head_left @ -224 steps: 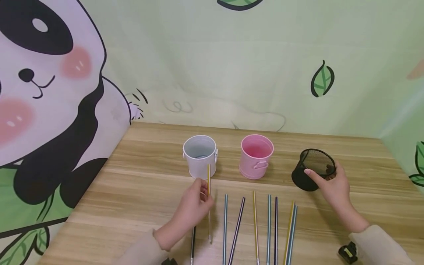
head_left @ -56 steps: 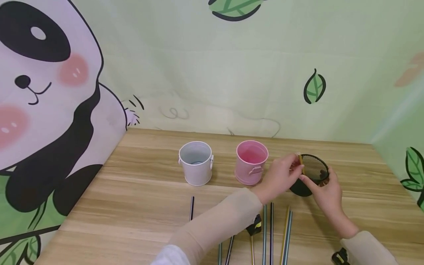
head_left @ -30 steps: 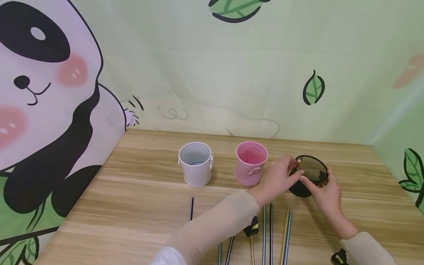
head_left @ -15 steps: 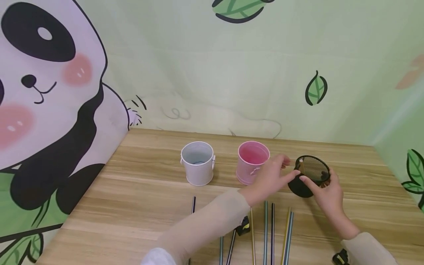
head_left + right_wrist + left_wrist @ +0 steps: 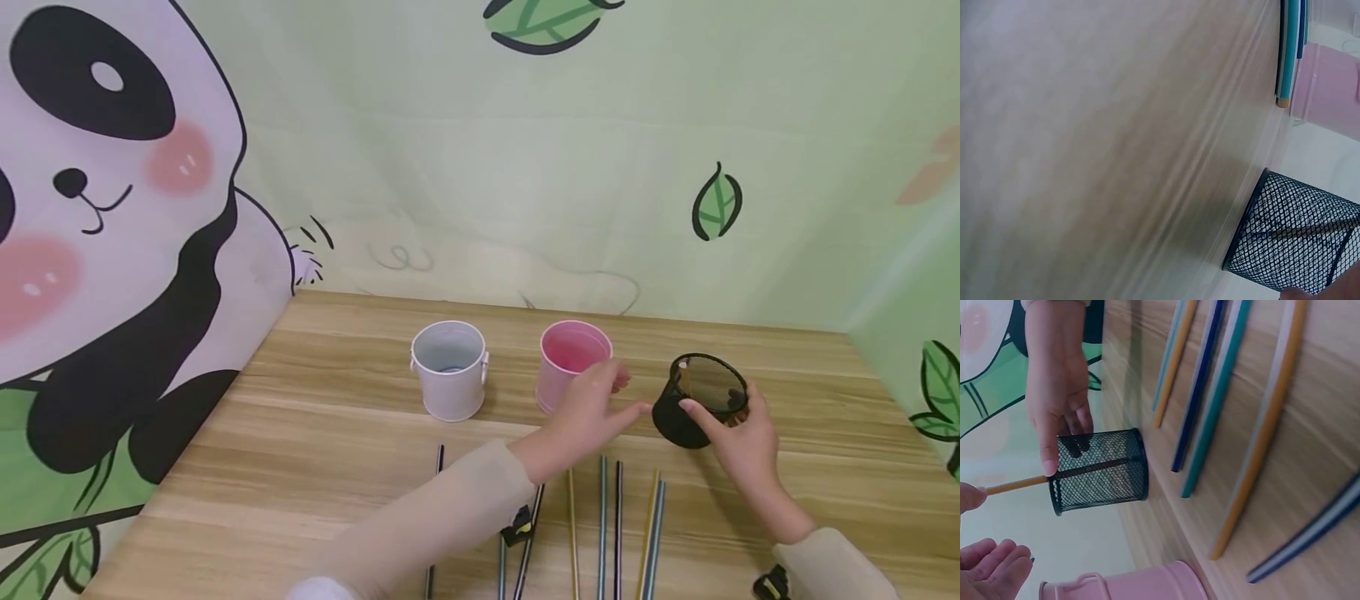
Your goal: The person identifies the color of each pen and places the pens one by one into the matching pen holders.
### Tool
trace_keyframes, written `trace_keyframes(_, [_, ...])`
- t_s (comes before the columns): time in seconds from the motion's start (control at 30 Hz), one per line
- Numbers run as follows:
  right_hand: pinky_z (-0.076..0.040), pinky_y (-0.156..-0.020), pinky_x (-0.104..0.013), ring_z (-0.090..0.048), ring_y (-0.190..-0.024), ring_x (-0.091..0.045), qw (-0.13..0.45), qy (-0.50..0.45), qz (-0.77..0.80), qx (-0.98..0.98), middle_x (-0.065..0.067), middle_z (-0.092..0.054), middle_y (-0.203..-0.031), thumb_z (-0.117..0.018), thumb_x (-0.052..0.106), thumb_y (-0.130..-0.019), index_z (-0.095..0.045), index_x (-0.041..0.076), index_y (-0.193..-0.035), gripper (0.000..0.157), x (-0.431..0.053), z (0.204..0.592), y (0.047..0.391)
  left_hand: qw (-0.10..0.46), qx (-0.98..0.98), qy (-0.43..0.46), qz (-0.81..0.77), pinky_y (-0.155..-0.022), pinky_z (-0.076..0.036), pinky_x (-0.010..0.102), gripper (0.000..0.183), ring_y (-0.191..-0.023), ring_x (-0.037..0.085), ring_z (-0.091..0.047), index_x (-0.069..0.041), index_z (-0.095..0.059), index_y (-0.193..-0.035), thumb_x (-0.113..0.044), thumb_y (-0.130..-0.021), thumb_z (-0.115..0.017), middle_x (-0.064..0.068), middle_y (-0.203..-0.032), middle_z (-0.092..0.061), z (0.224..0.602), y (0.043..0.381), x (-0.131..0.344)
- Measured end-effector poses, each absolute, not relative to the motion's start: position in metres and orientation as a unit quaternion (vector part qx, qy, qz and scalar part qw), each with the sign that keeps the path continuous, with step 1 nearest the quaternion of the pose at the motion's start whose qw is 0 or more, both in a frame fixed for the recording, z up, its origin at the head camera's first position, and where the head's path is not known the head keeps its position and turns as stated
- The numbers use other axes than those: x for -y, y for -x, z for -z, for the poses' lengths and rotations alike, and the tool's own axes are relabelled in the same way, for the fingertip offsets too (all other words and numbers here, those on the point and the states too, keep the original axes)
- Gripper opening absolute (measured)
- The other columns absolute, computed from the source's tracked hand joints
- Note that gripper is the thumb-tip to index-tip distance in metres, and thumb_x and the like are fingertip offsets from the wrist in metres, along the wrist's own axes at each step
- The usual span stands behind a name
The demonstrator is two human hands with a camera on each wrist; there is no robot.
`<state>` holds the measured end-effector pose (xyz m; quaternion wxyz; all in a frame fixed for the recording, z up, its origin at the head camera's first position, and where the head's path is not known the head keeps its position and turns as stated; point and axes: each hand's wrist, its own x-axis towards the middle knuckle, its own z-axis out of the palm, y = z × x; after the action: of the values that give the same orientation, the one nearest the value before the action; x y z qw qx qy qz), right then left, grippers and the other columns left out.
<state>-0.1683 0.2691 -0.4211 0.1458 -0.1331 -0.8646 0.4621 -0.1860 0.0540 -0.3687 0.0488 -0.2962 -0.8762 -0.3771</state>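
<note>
A black mesh pen holder [image 5: 673,423] stands on the right of the table. My right hand [image 5: 744,446] grips it at the rim, thumb on the near side and fingers round the right side. One yellow pencil [image 5: 1016,485] stands inside it, leaning on the rim with its end sticking out. My left hand [image 5: 581,421] is to the left of the holder, fingers and thumb spread, holding nothing. It passes in front of the pink bucket [image 5: 553,385] and hides part of it. In the right wrist view the mesh wall [image 5: 1297,231] shows, with little of the hand.
A white bucket [image 5: 452,387] stands left of the pink one. Several striped pencils lie on the table [image 5: 247,467] in front, among them a teal pencil [image 5: 602,525], a dark blue pencil [image 5: 618,533] and a yellow pencil [image 5: 573,542]. My left sleeve covers some.
My left hand carried a yellow pencil from the table's front to the mesh holder, lowered it in and let go, then drew back left. My right hand stays on the holder.
</note>
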Motion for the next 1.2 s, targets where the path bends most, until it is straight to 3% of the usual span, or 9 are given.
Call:
trace_keyframes(0.17, [-0.044,-0.090,-0.034,-0.048,-0.121,-0.039,0.147,0.125,-0.461,0.866,-0.026,-0.049,-0.132,-0.070,0.033,-0.085,-0.032,0.001,-0.142,0.076,-0.269,0.420,0.168,0.034,0.879,0.285,0.380,-0.092,-0.047,0.020,0.037,-0.107,0.016,-0.059,-0.004,-0.056,-0.117,-0.028,-0.090,-0.065,0.009,-0.116,-0.063,0.373,0.181,-0.046])
trace_keyframes(0.37, [-0.040,-0.098,-0.051,-0.045,-0.125,-0.041,0.142,0.124,-0.471,0.862,-0.029,-0.045,-0.136,-0.070,0.033,-0.086,-0.027,0.000,-0.145,0.080,-0.269,0.418,0.168,0.043,0.877,0.283,0.386,-0.092,-0.048,0.021,0.036,-0.106,0.017,-0.058,-0.003,-0.054,-0.116,-0.024,-0.089,-0.067,0.009,-0.114,-0.062,0.376,0.177,-0.037])
trace_keyframes(0.53, [-0.038,-0.101,-0.055,-0.042,-0.128,-0.044,0.137,0.131,-0.478,0.858,-0.031,-0.041,-0.139,-0.069,0.034,-0.086,-0.020,0.000,-0.148,0.086,-0.269,0.417,0.167,0.047,0.872,0.276,0.401,-0.086,-0.049,0.019,0.035,-0.099,0.017,-0.060,-0.004,-0.054,-0.113,-0.021,-0.087,-0.069,0.008,-0.109,-0.062,0.381,0.173,-0.031])
trace_keyframes(0.63, [-0.038,-0.100,-0.055,-0.042,-0.127,-0.043,0.139,0.127,-0.476,0.859,-0.030,-0.042,-0.138,-0.069,0.033,-0.086,-0.023,0.000,-0.147,0.083,-0.269,0.417,0.166,0.037,0.873,0.264,0.408,-0.084,-0.049,0.018,0.036,-0.097,0.017,-0.059,-0.003,-0.054,-0.114,-0.020,-0.086,-0.070,0.007,-0.107,-0.062,0.385,0.170,-0.027])
trace_keyframes(0.7, [-0.040,-0.098,-0.052,-0.044,-0.126,-0.042,0.142,0.124,-0.473,0.861,-0.028,-0.044,-0.136,-0.069,0.033,-0.086,-0.028,0.000,-0.144,0.079,-0.268,0.418,0.166,0.028,0.872,0.257,0.417,-0.082,-0.049,0.018,0.038,-0.095,0.017,-0.059,-0.003,-0.054,-0.117,-0.019,-0.086,-0.070,0.007,-0.107,-0.061,0.388,0.168,-0.025])
trace_keyframes(0.8, [-0.045,-0.091,-0.035,-0.046,-0.124,-0.040,0.145,0.125,-0.465,0.865,-0.026,-0.046,-0.133,-0.069,0.034,-0.086,-0.032,0.000,-0.142,0.076,-0.268,0.419,0.167,0.022,0.873,0.245,0.421,-0.073,-0.048,0.015,0.037,-0.085,0.013,-0.057,-0.003,-0.055,-0.114,-0.019,-0.085,-0.071,0.007,-0.102,-0.060,0.394,0.166,-0.023])
trace_keyframes(0.93, [-0.037,-0.076,-0.012,-0.048,-0.121,-0.038,0.149,0.126,-0.461,0.866,-0.024,-0.049,-0.130,-0.070,0.034,-0.085,-0.035,0.001,-0.139,0.072,-0.268,0.419,0.167,0.012,0.875,0.224,0.430,-0.064,-0.045,0.014,0.032,-0.075,0.009,-0.052,-0.002,-0.055,-0.105,-0.018,-0.084,-0.072,0.010,-0.096,-0.059,0.401,0.163,-0.019])
trace_keyframes(1.1, [-0.034,-0.072,-0.009,-0.049,-0.120,-0.038,0.150,0.124,-0.461,0.866,-0.025,-0.050,-0.129,-0.070,0.034,-0.085,-0.035,0.000,-0.138,0.071,-0.268,0.419,0.167,0.001,0.876,0.199,0.440,-0.059,-0.044,0.016,0.029,-0.070,0.008,-0.050,0.000,-0.054,-0.098,-0.015,-0.082,-0.073,0.011,-0.090,-0.058,0.412,0.160,-0.015])
trace_keyframes(1.2, [-0.038,-0.076,-0.013,-0.049,-0.120,-0.038,0.146,0.127,-0.460,0.866,-0.025,-0.049,-0.130,-0.070,0.034,-0.085,-0.035,0.000,-0.139,0.072,-0.268,0.419,0.166,-0.007,0.877,0.186,0.443,-0.059,-0.044,0.017,0.028,-0.068,0.008,-0.051,0.001,-0.054,-0.096,-0.014,-0.081,-0.073,0.010,-0.086,-0.057,0.417,0.157,-0.013])
